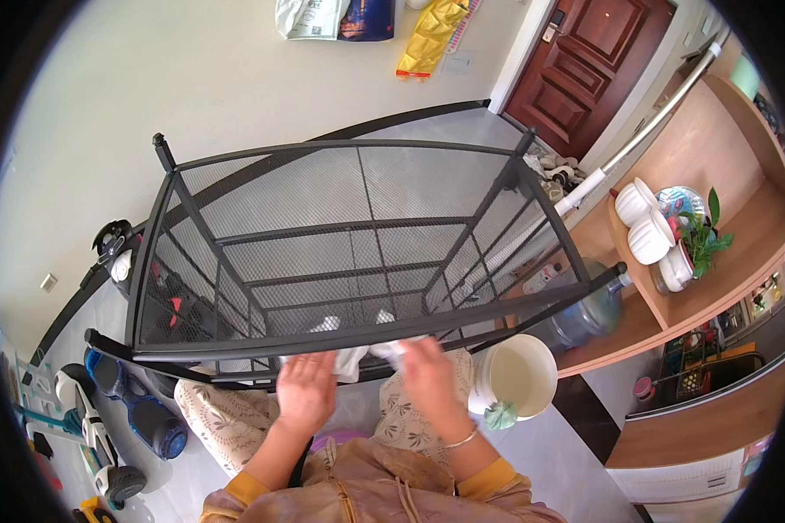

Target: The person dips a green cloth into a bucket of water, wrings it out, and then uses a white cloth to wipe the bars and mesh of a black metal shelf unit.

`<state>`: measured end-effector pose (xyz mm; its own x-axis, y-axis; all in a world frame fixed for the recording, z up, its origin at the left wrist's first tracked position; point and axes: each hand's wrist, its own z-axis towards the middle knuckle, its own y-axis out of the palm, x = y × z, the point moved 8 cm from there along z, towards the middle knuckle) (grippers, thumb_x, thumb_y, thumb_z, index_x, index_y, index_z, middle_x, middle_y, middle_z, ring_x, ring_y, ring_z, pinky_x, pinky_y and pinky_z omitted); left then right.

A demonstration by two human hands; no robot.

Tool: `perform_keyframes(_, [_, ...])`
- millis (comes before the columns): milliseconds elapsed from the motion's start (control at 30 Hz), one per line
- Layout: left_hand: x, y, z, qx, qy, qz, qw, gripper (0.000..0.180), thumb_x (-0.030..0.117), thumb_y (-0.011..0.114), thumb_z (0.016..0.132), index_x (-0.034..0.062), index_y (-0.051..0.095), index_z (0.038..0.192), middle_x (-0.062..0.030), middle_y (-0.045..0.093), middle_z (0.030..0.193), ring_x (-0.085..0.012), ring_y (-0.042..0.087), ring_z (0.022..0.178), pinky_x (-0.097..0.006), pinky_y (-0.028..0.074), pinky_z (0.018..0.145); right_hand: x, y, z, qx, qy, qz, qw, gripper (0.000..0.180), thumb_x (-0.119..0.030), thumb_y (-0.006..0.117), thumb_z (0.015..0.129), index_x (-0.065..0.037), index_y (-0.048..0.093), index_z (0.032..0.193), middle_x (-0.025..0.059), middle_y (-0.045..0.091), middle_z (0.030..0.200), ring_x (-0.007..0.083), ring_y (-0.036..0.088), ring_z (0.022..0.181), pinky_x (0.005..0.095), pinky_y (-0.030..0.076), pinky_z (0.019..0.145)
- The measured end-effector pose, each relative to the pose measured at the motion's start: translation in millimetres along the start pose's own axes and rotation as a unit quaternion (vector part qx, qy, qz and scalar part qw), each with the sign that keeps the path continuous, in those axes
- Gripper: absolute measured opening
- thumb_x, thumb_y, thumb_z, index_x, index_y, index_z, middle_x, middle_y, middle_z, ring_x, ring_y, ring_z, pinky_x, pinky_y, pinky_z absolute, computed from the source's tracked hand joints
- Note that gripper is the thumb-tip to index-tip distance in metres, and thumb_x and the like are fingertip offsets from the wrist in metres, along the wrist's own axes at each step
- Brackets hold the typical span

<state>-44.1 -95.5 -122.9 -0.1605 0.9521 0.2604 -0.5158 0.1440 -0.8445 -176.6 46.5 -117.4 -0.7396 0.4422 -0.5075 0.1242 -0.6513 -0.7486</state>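
A black metal mesh rack (358, 224) stands right in front of me, its near top rail (235, 350) crossing just beyond my hands. My left hand (307, 390) is closed at this rail, fingers together, with a crumpled white cloth (349, 363) beside and under the fingertips. My right hand (429, 383), a little blurred, grips white cloth at the same rail further right. Bits of white also show through the mesh behind the rail. The fingertips of both hands are partly hidden.
To the right stands a white bucket (536, 375) with a pale green cloth (500, 415) over its rim. Beyond it are a large blue water bottle (589, 314) and a wooden shelf (733, 261) with white bowls. A blue hoverboard (153, 423) lies at left. A brown door (593, 65) is far right.
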Motion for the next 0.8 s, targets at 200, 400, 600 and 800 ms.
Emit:
perform_keyframes(200, [-26,-21,-9,0.022,-0.054,0.034,0.998,0.050,0.025,0.068,0.077,0.0003,0.058,0.120,-0.0189,0.060,0.120,-0.0343,0.057,0.112,-0.046,0.039,0.100,119,-93,-5,0.132,0.149,-0.125,0.972,0.023,-0.001,0.059,0.081,-0.004,0.065,0.103,0.0159,0.058,0.089,0.0343,0.060,0.079,0.0447,0.049,0.071])
perform_keyframes(400, [53,37,25,-0.085,0.088,-0.016,0.992,0.058,0.035,0.061,0.083,0.0003,0.051,0.129,-0.0179,0.054,0.131,-0.0296,0.050,0.124,-0.046,0.034,0.108,41,-28,6,0.050,0.064,-0.051,0.995,0.022,-0.003,0.062,0.078,-0.006,0.066,0.099,0.0144,0.056,0.084,0.0336,0.060,0.078,0.0428,0.050,0.067])
perform_keyframes(600, [90,71,70,-0.142,0.139,-0.077,0.977,0.063,0.034,0.062,0.084,-0.0049,0.047,0.131,-0.0230,0.049,0.135,-0.0313,0.053,0.122,-0.041,0.041,0.102,32,-19,3,0.078,0.090,0.024,0.993,0.018,-0.006,0.064,0.078,-0.007,0.066,0.096,0.0114,0.057,0.081,0.0328,0.061,0.068,0.0424,0.051,0.062])
perform_keyframes(800, [116,108,97,-0.189,0.203,-0.114,0.954,0.064,0.039,0.054,0.091,-0.0027,0.041,0.138,-0.0202,0.044,0.141,-0.0332,0.049,0.125,-0.040,0.042,0.101,73,-59,-1,0.136,0.121,-0.075,0.980,0.017,-0.004,0.062,0.080,-0.005,0.068,0.096,0.0146,0.061,0.084,0.0345,0.062,0.076,0.0425,0.050,0.065])
